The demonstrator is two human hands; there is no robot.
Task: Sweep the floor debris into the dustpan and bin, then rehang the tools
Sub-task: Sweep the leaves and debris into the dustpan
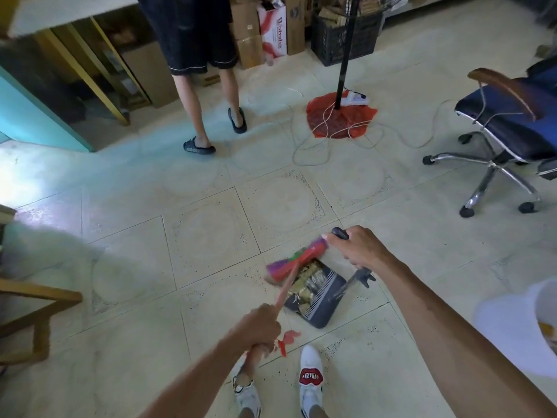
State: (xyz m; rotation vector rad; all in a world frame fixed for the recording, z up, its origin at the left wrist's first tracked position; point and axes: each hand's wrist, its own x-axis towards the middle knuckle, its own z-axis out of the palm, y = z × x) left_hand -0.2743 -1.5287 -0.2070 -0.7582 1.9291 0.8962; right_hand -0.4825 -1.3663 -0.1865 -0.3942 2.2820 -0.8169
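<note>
My left hand grips the red broom handle. The broom's head, with red, green and purple bristles, rests at the open mouth of a dark grey dustpan on the tiled floor in front of my feet. Crumpled gold and dark wrappers lie inside the pan. My right hand holds the black grip of the dustpan's upright handle. A scrap of red debris lies on the floor beside my left hand.
A person in dark shorts and slippers stands at the back left. A black pole on a red base with a loose white cable stands ahead. A blue office chair sits right, a wooden frame left, boxes and a black crate behind.
</note>
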